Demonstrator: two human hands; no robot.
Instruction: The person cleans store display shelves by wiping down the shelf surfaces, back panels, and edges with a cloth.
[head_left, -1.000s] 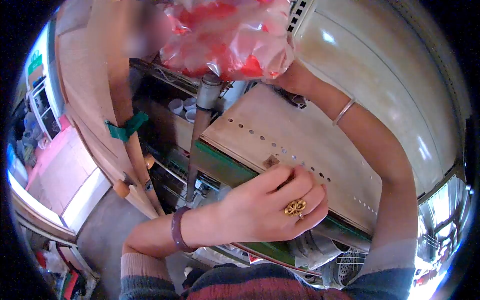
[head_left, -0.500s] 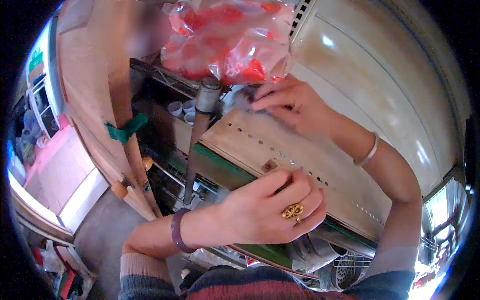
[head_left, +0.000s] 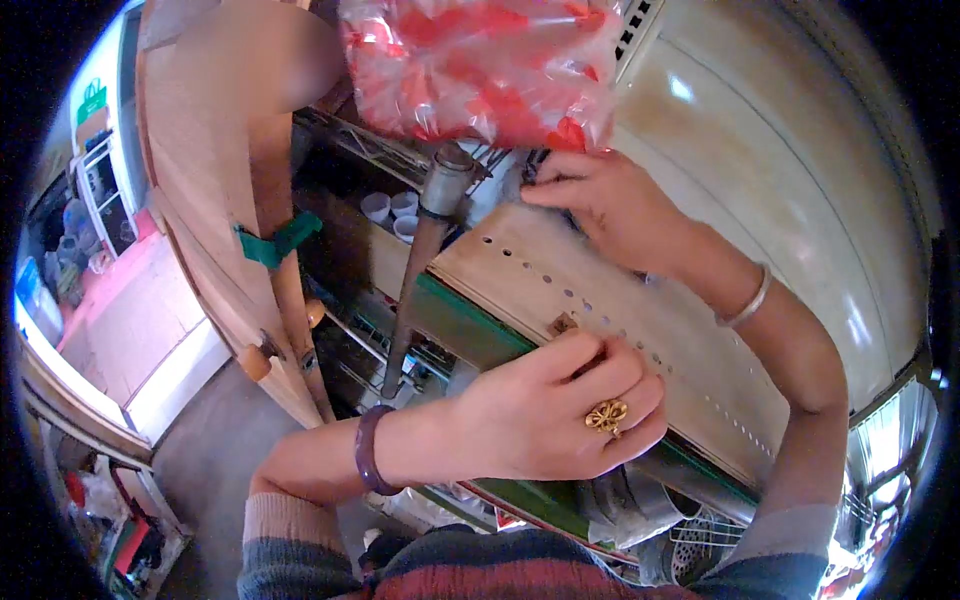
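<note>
My left hand (head_left: pixel 570 410), with a gold ring and a purple bracelet, is closed in a loose fist over the near edge of a pale panel (head_left: pixel 690 375) pierced with rows of small holes. What its curled fingers hold, if anything, is hidden. At the panel's far end, my right hand (head_left: pixel 630 205) with a silver bangle pinches a grey, cloth-like thing (head_left: pixel 513 182), too blurred to name exactly. Just above those fingers hangs a clear plastic bag (head_left: pixel 480 70) with red patches, which partly covers the area.
A metal post (head_left: pixel 425 240) stands left of the panel, with several white cups (head_left: pixel 376 207) on a shelf behind it. Green tape (head_left: pixel 280 240) wraps a wooden frame at left. A large pale curved surface (head_left: pixel 780 200) rises at right. Metal vessels (head_left: pixel 640 500) sit below the panel.
The view has shifted, so the surroundings sit a little farther right. My right hand stays at the panel's far end with the grey thing, and my left hand stays curled.
</note>
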